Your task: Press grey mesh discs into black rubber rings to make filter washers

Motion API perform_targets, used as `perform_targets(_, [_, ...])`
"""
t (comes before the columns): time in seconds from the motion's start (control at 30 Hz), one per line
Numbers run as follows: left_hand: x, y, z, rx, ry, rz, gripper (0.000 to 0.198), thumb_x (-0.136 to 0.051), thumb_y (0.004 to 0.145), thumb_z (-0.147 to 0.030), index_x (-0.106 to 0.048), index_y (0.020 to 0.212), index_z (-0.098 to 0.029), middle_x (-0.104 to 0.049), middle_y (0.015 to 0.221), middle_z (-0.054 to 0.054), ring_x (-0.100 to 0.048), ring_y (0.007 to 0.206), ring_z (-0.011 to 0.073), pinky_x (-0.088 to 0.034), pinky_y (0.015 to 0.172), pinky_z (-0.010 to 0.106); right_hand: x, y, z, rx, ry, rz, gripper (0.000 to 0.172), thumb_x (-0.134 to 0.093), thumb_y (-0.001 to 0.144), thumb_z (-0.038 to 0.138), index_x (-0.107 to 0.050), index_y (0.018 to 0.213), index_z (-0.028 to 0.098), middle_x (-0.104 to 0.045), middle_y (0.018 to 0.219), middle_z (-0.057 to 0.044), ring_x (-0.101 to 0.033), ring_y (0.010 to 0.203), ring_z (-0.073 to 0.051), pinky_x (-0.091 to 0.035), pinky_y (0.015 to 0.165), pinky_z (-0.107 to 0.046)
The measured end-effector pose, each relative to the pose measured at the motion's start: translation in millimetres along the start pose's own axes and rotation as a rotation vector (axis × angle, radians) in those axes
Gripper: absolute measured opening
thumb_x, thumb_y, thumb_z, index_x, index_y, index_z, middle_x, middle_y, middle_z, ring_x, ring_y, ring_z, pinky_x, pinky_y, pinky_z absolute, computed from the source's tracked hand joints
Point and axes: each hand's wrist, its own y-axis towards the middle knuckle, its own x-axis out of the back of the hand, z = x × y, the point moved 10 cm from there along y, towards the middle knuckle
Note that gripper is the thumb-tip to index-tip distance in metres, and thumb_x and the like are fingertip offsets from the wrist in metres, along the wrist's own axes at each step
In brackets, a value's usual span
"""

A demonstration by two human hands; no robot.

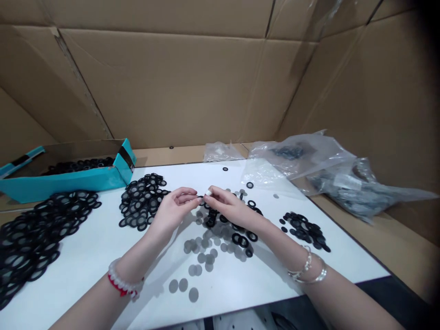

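My left hand [175, 207] and my right hand [227, 206] meet above the white table [240, 284], their fingertips pinching a small black rubber ring [202, 200] that is mostly hidden by my fingers. Grey mesh discs [205, 257] lie scattered just below my hands, with loose black rings [240, 238] among them to the right. A heap of black rings fitted with mesh [141, 201] sits left of my left hand. A smaller black heap [304, 229] lies beyond my right hand.
A larger heap of meshed rings [34, 240] covers the table's left edge. Behind it stands a teal box [65, 178] holding more rings. Clear plastic bags [354, 190] with dark parts lie at the back right. Cardboard sheets [172, 82] wall the back and sides.
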Motion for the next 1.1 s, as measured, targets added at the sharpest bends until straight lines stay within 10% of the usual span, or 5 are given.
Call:
perform_targets(0.53, [-17.9, -2, 13, 0.126, 0.119, 0.17, 0.02, -0.072, 0.067, -0.026, -0.06, 0.078, -0.015, -0.063, 0.069, 0.001, -0.057, 0.067, 0.0131, -0.043, 0.065, 0.026, 6, -1, 14, 0.148, -0.344, -0.074, 0.028, -0.039, 0.095, 0.03, -0.032, 0.069, 0.02, -0.037, 0.069, 0.003, -0.037, 0.064, -0.012, -0.029, 0.062, -0.027])
perform_targets(1.1, [-1.2, 1, 14, 0.107, -0.025, 0.034, 0.029, -0.079, 0.061, -0.026, -0.063, 0.084, -0.015, -0.062, 0.066, -0.001, -0.056, 0.065, 0.0111, -0.042, 0.068, 0.026, 5, -2, 19, 0.14, -0.165, -0.05, 0.03, -0.04, 0.094, 0.035, -0.036, 0.068, 0.02, -0.037, 0.07, 0.003, -0.036, 0.064, -0.012, -0.03, 0.06, -0.026])
